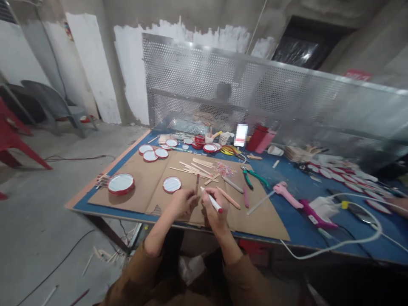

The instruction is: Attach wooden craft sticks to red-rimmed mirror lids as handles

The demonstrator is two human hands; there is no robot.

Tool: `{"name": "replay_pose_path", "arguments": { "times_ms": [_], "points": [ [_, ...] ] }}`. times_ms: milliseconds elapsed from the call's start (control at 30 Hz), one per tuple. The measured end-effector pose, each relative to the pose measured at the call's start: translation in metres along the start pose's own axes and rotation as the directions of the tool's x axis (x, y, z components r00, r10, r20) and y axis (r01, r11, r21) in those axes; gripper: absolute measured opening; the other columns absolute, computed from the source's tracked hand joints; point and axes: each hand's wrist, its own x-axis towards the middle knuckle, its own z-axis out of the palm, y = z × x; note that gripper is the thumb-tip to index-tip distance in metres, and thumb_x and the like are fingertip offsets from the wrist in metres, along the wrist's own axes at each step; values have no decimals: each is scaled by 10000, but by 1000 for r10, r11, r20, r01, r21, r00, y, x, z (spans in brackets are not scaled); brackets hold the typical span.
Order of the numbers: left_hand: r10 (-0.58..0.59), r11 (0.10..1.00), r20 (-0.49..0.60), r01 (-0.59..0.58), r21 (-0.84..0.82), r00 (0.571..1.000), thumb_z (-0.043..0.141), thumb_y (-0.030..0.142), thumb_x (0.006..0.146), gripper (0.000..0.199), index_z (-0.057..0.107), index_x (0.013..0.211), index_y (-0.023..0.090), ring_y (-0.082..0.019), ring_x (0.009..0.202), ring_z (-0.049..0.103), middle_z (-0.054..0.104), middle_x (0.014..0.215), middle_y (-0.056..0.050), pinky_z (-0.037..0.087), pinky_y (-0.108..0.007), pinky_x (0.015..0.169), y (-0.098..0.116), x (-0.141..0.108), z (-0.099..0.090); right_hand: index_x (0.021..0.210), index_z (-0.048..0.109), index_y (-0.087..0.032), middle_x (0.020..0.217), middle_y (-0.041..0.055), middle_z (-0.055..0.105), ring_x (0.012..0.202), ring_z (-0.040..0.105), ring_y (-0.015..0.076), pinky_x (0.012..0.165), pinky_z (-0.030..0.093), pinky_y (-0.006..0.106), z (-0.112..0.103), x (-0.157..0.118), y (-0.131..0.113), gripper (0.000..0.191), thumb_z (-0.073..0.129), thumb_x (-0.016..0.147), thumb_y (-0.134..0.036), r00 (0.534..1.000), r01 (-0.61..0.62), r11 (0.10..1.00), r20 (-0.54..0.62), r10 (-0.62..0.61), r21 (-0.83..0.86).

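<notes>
As I watch the feed, the right hand (pixel 214 210) grips one white marker (pixel 212 201) and the left hand (pixel 182 203) pinches one wooden stick (pixel 197 184) over the cardboard sheet (pixel 263 223).

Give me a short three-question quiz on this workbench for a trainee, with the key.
1. What is the right hand holding?
2. True or false: the pink glue gun lies on the blue table.
3. What colour are the rims of the round mirrors?
A. Green
B. Red
C. Yellow

Key:
1. A white marker
2. True
3. B
</notes>
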Motion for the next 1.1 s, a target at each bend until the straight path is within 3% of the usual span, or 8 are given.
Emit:
{"name": "replay_pose_path", "arguments": {
  "times_ms": [100,233,367,467,567,733,867,1100],
  "points": [
    [-6,1000,29,7,-6,1000,426,325,827,223,560,729,176,-107,401,495,530,468,44,378,-202,444,1,-1,-1,896,614,-202,853,48,674,803,619,175,758,480,310,-15,8,5,150,492,886,-289,986,165,970,31,-162,-181],
    [-22,999,30,23,-25,999,423,292,806,187,521,693,180,-95,368,477,519,474,53,354,-187,398,8,-3,-2,988,632,-190,916,83,681,897,591,229,828,450,374,-57,27,25,186,499,875,-252,949,314,832,134,-285,-457],
    [-18,999,36,20,-42,999,426,296,803,190,493,669,179,-89,358,474,492,458,58,332,-175,383,13,-4,-3,1052,633,-166,964,110,672,900,565,242,775,450,350,-100,42,55,274,469,834,-147,945,326,723,222,-239,-609],
    [-16,999,34,17,-38,999,431,305,804,195,473,658,184,-92,359,482,466,431,67,326,-172,381,13,-5,-3,1050,650,-175,933,102,679,888,565,239,758,436,326,-118,49,75,365,423,789,-58,933,351,638,314,-176,-686],
    [-17,998,30,19,-55,999,435,312,803,192,462,660,187,-90,360,485,481,456,64,322,-169,369,12,-5,-3,1027,658,-162,879,103,680,859,564,241,730,427,312,-122,54,85,348,463,760,-53,906,403,573,402,-135,-714],
    [-54,998,20,54,-17,998,439,356,821,236,502,676,180,-84,352,463,461,430,66,326,-164,370,8,-3,-1,990,655,-163,877,98,662,879,550,236,757,431,308,-118,58,89,298,498,761,-55,843,495,562,523,-126,-663],
    [-30,999,21,31,-29,999,441,342,819,229,516,687,169,-78,387,498,486,477,56,349,-154,385,3,-1,1,1119,613,-163,940,104,641,898,548,242,796,434,331,-119,63,101,406,526,735,-62,817,536,562,555,-157,-630],
    [-3,1000,10,3,12,1000,419,291,809,195,535,713,168,-93,402,524,534,511,38,365,-173,408,0,1,2,1007,628,-133,926,130,643,910,578,247,795,432,334,-108,82,127,239,442,860,-163,879,453,545,457,-138,-706]
  ]
}}
